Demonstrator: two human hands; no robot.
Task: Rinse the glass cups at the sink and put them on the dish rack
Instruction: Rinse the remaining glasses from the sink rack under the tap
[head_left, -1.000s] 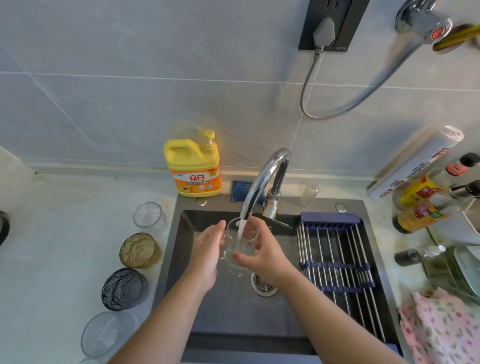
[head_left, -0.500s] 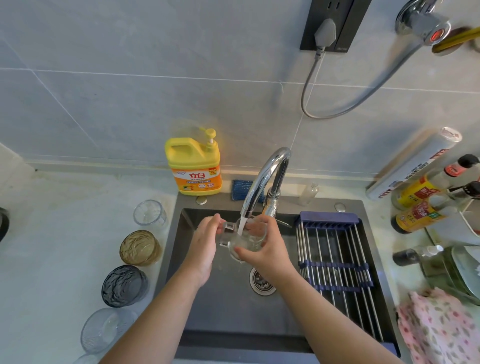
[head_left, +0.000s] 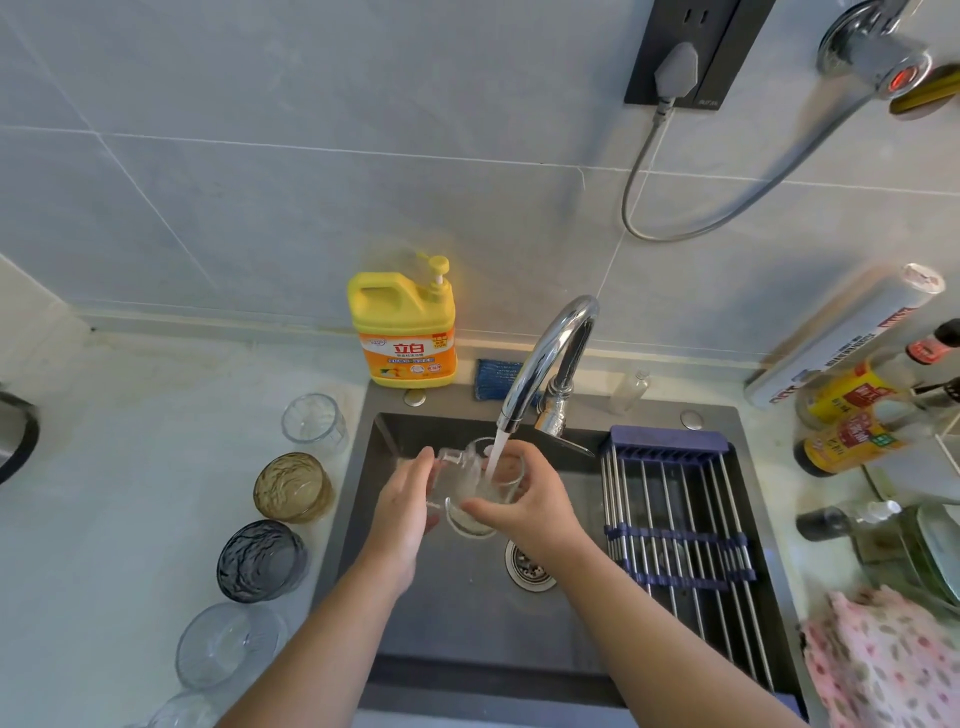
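A clear glass cup with a handle (head_left: 480, 480) sits under the running tap (head_left: 545, 364) over the dark sink (head_left: 467, 623); water streams into it. My right hand (head_left: 524, 506) grips the cup's body from the right. My left hand (head_left: 402, 499) holds the cup's left side at the handle, fingers curled round it. The metal roll-up dish rack (head_left: 680, 535) lies across the sink's right half with nothing on it. Several more cups stand on the counter to the left: a clear one (head_left: 314, 418), an amber one (head_left: 293, 486), a dark grey one (head_left: 262, 561) and a clear one (head_left: 228, 644).
A yellow dish-soap bottle (head_left: 402, 325) stands behind the sink, with a blue sponge (head_left: 498, 379) beside it. Sauce bottles (head_left: 852, 415) crowd the right counter, above a pink floral cloth (head_left: 888, 665). The drain (head_left: 527, 564) lies below my right wrist.
The cup has risen closer to the spout and turned, so its handle now shows at the left by my left hand. Both hands moved up with it.
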